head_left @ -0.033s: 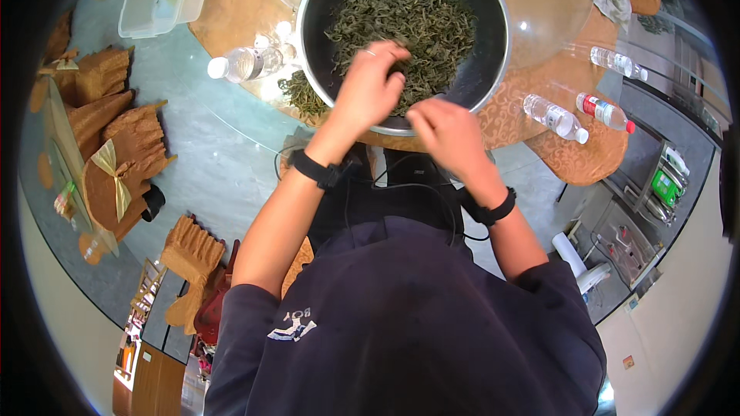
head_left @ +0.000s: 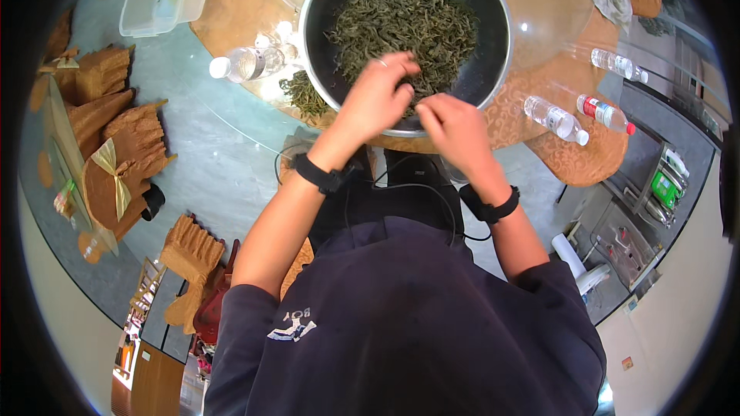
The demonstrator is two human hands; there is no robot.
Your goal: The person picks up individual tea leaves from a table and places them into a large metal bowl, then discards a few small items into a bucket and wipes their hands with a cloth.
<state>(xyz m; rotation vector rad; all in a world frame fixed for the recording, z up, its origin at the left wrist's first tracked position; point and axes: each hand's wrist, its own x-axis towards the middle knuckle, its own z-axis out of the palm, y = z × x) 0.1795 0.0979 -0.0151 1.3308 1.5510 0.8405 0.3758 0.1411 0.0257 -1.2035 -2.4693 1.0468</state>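
A round dark pan with a silver rim (head_left: 505,54) holds a heap of twisted dried green leaves (head_left: 412,15), which look like tea leaves. My left hand (head_left: 376,100) is over the near part of the heap, fingers bent forward, the thumb apart from them. Leaves show in the gap between thumb and fingers. At the pan's near rim, my right hand (head_left: 456,129) is closed in a pinch; whatever is between its fingertips is too small or hidden. A smaller pile of leaves (head_left: 303,95) lies outside the pan, by its left rim.
The pan stands on a round table with a patterned orange-brown cloth (head_left: 493,125) and a glass top. A clear bottle (head_left: 248,64) lies left of the pan; several others (head_left: 555,118) lie at right. A clear plastic box (head_left: 158,0) is far left, a crumpled cloth (head_left: 612,1) far right.
Both hands have shifted slightly to the right. My left fingertips are a little lower over the leaves, and my right fingertips are a little farther into the pan.
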